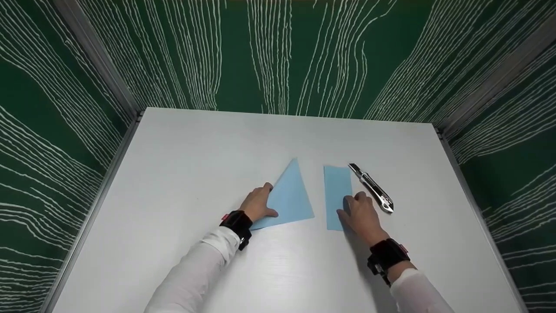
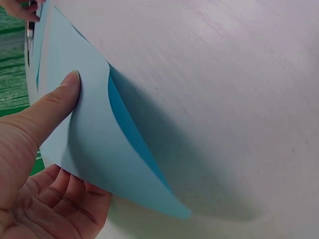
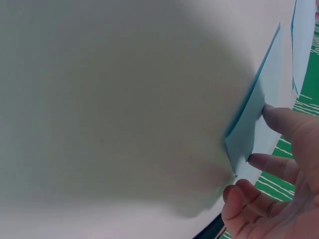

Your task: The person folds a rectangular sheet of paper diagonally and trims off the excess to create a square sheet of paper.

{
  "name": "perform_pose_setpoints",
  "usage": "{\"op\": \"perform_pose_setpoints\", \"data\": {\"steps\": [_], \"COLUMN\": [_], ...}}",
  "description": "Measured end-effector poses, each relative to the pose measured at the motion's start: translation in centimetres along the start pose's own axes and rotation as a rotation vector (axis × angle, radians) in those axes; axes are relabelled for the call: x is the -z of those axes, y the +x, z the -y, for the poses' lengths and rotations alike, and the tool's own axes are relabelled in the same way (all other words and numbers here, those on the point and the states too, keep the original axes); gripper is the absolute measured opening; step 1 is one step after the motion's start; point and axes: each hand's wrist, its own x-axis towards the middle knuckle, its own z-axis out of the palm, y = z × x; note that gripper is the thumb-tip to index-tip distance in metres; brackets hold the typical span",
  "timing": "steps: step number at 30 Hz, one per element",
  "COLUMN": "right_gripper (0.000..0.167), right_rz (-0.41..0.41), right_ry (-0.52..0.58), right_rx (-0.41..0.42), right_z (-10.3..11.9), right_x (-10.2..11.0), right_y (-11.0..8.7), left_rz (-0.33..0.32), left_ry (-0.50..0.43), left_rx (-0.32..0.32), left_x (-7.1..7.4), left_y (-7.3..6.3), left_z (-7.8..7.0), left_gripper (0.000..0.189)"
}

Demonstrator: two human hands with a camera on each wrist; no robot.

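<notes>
A folded light blue triangular paper (image 1: 293, 195) lies on the table. My left hand (image 1: 259, 203) holds its left corner, thumb on top and the other fingers underneath in the left wrist view. The folded layers (image 2: 134, 129) gape apart along one edge there. To the right is a narrow rectangular strip of blue paper (image 1: 335, 187). My right hand (image 1: 364, 217) pinches this strip near its lower right edge; thumb and index finger touch it in the right wrist view, the other fingers curled beside it.
A utility knife (image 1: 372, 188) with a silver and black handle lies right of the strip, its blade end pointing away to the upper left. The white table (image 1: 195, 148) has green walls (image 1: 234, 56) with white wavy lines behind it and on both sides.
</notes>
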Motion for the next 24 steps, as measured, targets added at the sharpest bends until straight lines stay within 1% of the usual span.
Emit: {"op": "perform_pose_setpoints", "data": {"steps": [6,9,14,16,19,24], "right_gripper": [0.044,0.044,0.043,0.040,0.035,0.033], "right_rz": [-0.027,-0.065,-0.150,-0.165,-0.148,-0.043], "right_ry": [0.002,0.018,0.077,0.118,0.204,0.346], "right_rx": [0.031,0.052,0.090,0.101,0.110,0.086], "right_z": [0.6,0.9,1.4,1.8,2.5,4.0], "right_x": [-0.1,-0.1,-0.1,0.0,0.1,0.6], "right_y": [-0.2,-0.1,0.5,0.9,1.4,2.2], "left_rz": [0.016,0.027,0.019,0.017,0.020,0.048], "left_ry": [0.006,-0.002,0.010,0.014,0.010,-0.040], "left_rx": [0.011,0.010,-0.027,-0.048,-0.088,-0.128], "left_x": [0.0,-0.1,-0.1,-0.1,0.1,0.5], "left_y": [-0.1,-0.1,-0.1,-0.2,-0.3,-0.4], "left_z": [-0.2,-0.3,0.0,0.1,0.3,0.4], "left_gripper": [0.077,0.071,0.059,0.055,0.051,0.050]}}
